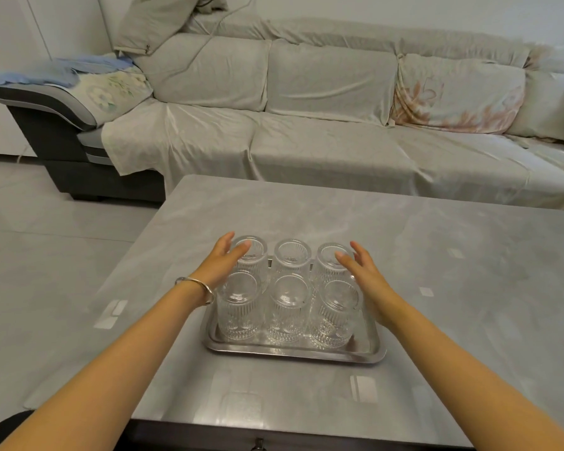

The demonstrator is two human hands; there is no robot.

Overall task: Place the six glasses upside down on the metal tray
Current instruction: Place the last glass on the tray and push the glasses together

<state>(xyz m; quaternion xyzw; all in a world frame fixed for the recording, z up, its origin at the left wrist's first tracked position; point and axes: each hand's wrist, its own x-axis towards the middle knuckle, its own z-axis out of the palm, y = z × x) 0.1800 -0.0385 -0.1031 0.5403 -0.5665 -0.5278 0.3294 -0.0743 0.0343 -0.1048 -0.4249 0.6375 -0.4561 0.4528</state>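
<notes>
Left hand (pixel 222 262) and right hand (pixel 362 271), fingers spread and gripping nothing, are flanking the far row of six inverted glasses (pixel 287 302) standing on the metal tray (pixel 293 352), whose long axis is running left-right.

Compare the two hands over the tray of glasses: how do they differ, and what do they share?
The left hand has a bangle on its wrist; the right hand has a bare wrist. The left flanks the glasses' left side, the right their right side. Both are open, fingers spread, gripping nothing.
</notes>
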